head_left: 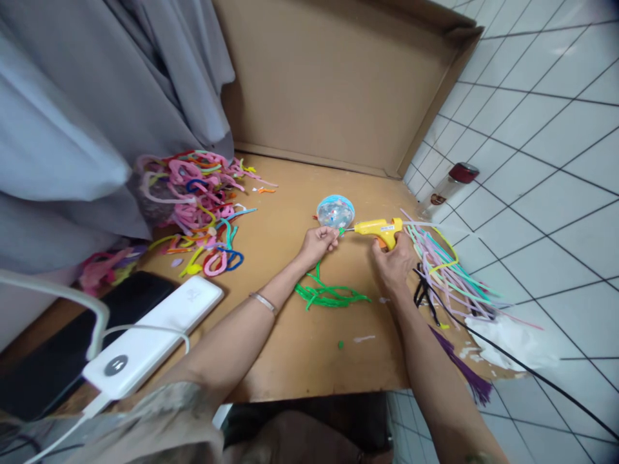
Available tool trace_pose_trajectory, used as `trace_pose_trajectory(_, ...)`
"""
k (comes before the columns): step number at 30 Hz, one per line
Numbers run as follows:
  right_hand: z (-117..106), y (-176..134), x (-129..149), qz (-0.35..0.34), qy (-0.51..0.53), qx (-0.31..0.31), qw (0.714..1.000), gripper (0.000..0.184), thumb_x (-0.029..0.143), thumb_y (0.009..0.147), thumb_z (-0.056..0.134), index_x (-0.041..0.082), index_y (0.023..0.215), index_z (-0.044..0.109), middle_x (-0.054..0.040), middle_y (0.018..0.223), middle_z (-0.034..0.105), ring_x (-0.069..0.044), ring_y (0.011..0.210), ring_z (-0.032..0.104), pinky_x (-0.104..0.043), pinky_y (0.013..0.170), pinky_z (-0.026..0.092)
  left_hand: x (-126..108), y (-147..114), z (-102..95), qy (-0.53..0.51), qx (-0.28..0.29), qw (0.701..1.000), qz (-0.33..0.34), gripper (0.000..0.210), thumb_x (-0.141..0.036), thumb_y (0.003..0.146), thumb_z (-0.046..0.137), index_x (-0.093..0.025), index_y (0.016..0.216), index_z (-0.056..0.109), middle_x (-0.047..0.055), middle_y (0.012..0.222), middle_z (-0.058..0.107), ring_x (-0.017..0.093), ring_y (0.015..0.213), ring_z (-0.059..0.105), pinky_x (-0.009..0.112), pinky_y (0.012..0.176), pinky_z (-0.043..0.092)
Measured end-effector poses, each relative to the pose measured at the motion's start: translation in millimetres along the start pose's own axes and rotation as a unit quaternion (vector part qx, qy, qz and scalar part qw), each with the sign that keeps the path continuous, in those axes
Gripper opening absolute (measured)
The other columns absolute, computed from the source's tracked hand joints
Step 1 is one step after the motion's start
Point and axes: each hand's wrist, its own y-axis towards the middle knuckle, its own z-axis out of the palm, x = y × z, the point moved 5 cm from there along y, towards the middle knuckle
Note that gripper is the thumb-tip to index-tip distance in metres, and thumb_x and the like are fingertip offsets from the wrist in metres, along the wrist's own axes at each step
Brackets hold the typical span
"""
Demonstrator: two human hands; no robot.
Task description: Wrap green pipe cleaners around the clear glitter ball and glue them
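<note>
My right hand (393, 256) is wrapped round the handle of a yellow hot glue gun (380, 227), its nozzle pointing left. A clear glue stick (420, 225) sticks out of the gun's back end. In my left hand (320, 245), the fingertips pinch a small piece of green pipe cleaner (342, 231), right at the nozzle tip. Just behind the left hand stands a round clear container with a light-blue rim (335, 211). Several green pipe cleaners (331, 296) lie in a loose pile on the table between my forearms.
Pink and multicoloured pipe cleaners (203, 187) heap up at the left. A white power bank (155, 338) with a cable lies near a black phone-like slab (97, 341). At right are pastel pipe cleaners (445, 270), a red-capped jar (447, 187) and the black cord (512, 351). Cardboard (329, 84) stands behind.
</note>
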Motion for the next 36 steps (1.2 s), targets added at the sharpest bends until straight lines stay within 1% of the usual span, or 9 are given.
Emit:
trace_pose_trajectory(6, 0.5, -0.5, 0.1, -0.016, -0.006, -0.018, 1.000, 0.036, 0.042, 0.074, 0.054, 0.018, 0.100, 0.058, -0.0080, 0.083, 0.065, -0.024, 0.076, 0.058, -0.032, 0.066, 0.040, 0.7, 1.2, 0.0, -0.003, -0.004, 1.000, -0.011, 0.032, -0.040, 0.070, 0.072, -0.015, 0.059, 0.055, -0.004, 0.049, 0.053, 0.004, 0.040, 0.039, 0.019, 0.043, 0.027)
trace_pose_trajectory(10, 1.1, -0.7, 0.9, -0.014, -0.010, -0.006, 1.000, 0.037, 0.041, 0.075, 0.054, 0.016, 0.102, 0.058, -0.0096, 0.086, 0.065, -0.025, 0.077, 0.059, -0.032, 0.067, 0.040, 0.8, 1.8, -0.7, -0.004, -0.005, 1.000, -0.011, 0.029, -0.038, 0.071, 0.071, -0.015, 0.059, 0.056, -0.004, 0.050, 0.054, 0.004, 0.040, 0.040, 0.019, 0.042, 0.027)
trace_pose_trajectory(14, 1.2, -2.0, 2.3, -0.022, -0.004, -0.007, 1.000, 0.037, 0.040, 0.075, 0.054, 0.015, 0.102, 0.058, -0.0102, 0.087, 0.065, -0.025, 0.079, 0.059, -0.032, 0.066, 0.040, 0.4, 1.4, -0.4, -0.009, -0.001, 1.000, -0.012, 0.028, -0.037, 0.071, 0.071, -0.015, 0.061, 0.056, -0.004, 0.050, 0.054, 0.004, 0.039, 0.040, 0.019, 0.043, 0.028)
trace_pose_trajectory(22, 3.4, -3.2, 0.7, -0.012, -0.009, 0.000, 1.000, 0.037, 0.039, 0.076, 0.054, 0.016, 0.104, 0.058, -0.0091, 0.085, 0.064, -0.024, 0.074, 0.057, -0.031, 0.063, 0.037, -1.0, 0.2, 0.6, -0.006, -0.003, 1.000, -0.012, 0.026, -0.035, 0.071, 0.070, -0.016, 0.060, 0.056, -0.005, 0.049, 0.054, 0.004, 0.040, 0.040, 0.019, 0.043, 0.028)
trace_pose_trajectory(29, 2.8, -1.4, -2.7, 0.000, -0.012, 0.002, 1.000, 0.038, 0.039, 0.077, 0.054, 0.015, 0.106, 0.057, -0.0081, 0.083, 0.063, -0.023, 0.072, 0.056, -0.031, 0.064, 0.037, -1.3, -0.3, 0.8, -0.003, 0.003, 1.000, -0.010, 0.029, -0.037, 0.071, 0.072, -0.015, 0.061, 0.056, -0.004, 0.050, 0.054, 0.004, 0.040, 0.040, 0.019, 0.044, 0.029)
trace_pose_trajectory(36, -0.4, -2.2, -0.2, -0.020, -0.003, -0.031, 0.999, 0.035, 0.041, 0.077, 0.054, 0.017, 0.102, 0.056, -0.0086, 0.085, 0.064, -0.023, 0.075, 0.057, -0.031, 0.065, 0.039, -1.6, -0.9, 0.7, -0.012, 0.003, 1.000, -0.016, 0.030, -0.038, 0.070, 0.073, -0.015, 0.062, 0.056, -0.005, 0.050, 0.054, 0.004, 0.040, 0.039, 0.019, 0.043, 0.028)
